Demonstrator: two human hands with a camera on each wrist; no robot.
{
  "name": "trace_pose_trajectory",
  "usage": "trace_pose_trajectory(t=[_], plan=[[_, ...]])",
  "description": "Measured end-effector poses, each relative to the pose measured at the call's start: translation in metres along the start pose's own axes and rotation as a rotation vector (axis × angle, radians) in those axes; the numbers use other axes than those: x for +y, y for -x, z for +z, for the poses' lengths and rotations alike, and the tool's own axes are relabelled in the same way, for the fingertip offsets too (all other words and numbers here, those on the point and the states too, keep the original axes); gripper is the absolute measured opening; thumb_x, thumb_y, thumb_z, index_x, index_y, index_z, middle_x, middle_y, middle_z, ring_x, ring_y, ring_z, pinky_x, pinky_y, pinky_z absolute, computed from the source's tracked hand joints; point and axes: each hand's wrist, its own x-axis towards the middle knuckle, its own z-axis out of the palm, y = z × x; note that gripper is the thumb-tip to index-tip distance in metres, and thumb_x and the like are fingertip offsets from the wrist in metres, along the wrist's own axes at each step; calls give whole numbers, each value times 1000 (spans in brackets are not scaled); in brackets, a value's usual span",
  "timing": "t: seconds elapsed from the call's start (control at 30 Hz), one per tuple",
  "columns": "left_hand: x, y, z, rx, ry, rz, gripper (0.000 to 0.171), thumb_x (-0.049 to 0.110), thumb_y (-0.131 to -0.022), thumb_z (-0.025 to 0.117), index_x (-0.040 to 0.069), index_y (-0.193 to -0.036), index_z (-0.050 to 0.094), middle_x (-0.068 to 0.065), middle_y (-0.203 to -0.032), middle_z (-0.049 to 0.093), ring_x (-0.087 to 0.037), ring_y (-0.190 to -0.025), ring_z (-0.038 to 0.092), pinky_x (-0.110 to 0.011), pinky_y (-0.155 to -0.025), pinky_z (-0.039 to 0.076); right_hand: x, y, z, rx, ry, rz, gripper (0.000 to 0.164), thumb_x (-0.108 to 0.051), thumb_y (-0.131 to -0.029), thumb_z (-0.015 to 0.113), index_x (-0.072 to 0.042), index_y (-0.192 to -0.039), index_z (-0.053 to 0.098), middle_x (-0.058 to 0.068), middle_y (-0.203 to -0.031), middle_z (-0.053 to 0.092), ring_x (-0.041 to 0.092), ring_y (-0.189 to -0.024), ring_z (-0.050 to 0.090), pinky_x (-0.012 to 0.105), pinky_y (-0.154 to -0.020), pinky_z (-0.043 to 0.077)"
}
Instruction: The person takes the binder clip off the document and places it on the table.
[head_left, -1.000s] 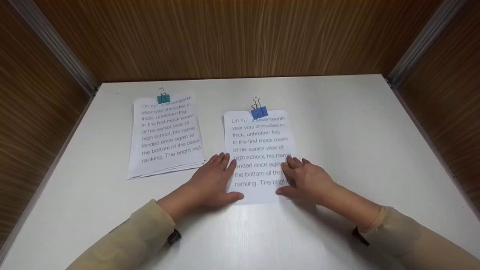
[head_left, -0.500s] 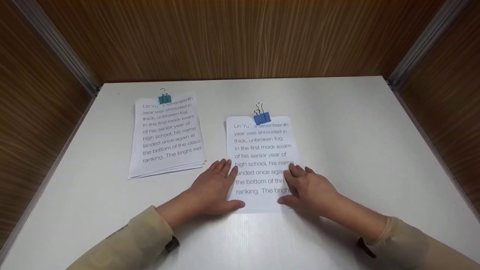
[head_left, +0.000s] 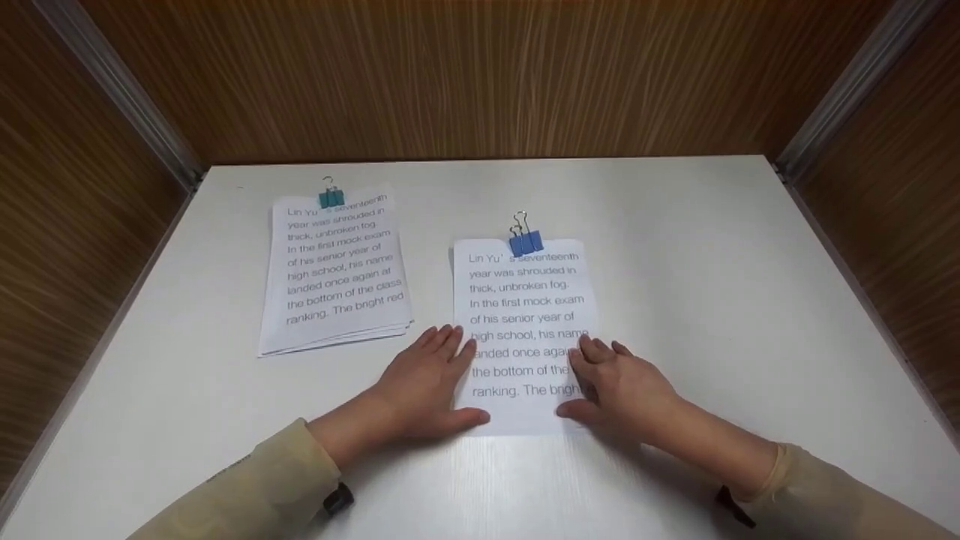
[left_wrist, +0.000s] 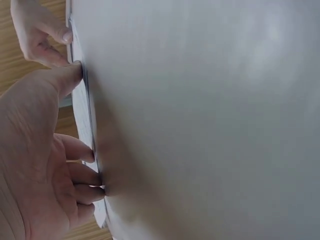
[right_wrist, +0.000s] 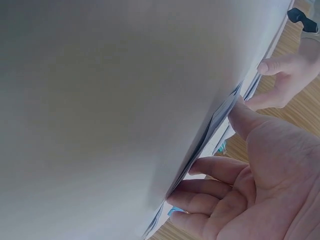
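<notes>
A stack of printed white paper (head_left: pixel 525 300) lies flat at the middle of the table, a blue binder clip (head_left: pixel 526 243) on its top edge. Against its lower left side rests my left hand (head_left: pixel 424 390), thumb on the sheet near the bottom edge. My right hand (head_left: pixel 628 386) touches the lower right side likewise, its thumb near the bottom edge. In the left wrist view, my left hand (left_wrist: pixel 37 145) meets the paper's edge with thumb and fingertips. The right wrist view has my right hand (right_wrist: pixel 270 175) at slightly parted sheet edges.
Left of the hands lies a second stack of printed paper (head_left: pixel 337 262), its lower sheets fanned out a little. A teal binder clip (head_left: pixel 331 198) holds its top. Wood-grain panels (head_left: pixel 480 82) rise behind and beside the white table (head_left: pixel 720 247).
The blue-clipped stack has slid toward me with both hands resting on it, and its movement has slowed. On the left, the other stack has stayed in place.
</notes>
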Motion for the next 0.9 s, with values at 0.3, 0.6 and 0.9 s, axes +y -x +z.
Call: trace_pose_trajectory(t=[0.3,0.6,0.9], plan=[[-22,-37,-44,120,40,-61,98,73,-95,59,10,-167,34,-18,-169,35,-37,-158,30,-53,-129,18,1,0,-2,5,-9,12,80,-46,-89,85,7,-144,61,33,-148,55,47,-136,57,58,-116,42],[-58,-90,-66,145,134,-101,98,71,-95,60,15,-169,30,-12,-173,30,-32,-160,25,-50,-129,20,-1,0,0,-3,-25,9,81,-46,-89,84,8,-145,60,34,-148,54,48,-136,57,59,-116,42],[-85,-127,-55,128,243,-147,99,69,-94,64,16,-170,29,-9,-173,31,-30,-160,26,-47,-129,21,0,0,0,-1,-26,11,81,-47,-89,85,7,-144,60,34,-149,54,48,-136,56,59,-116,42]])
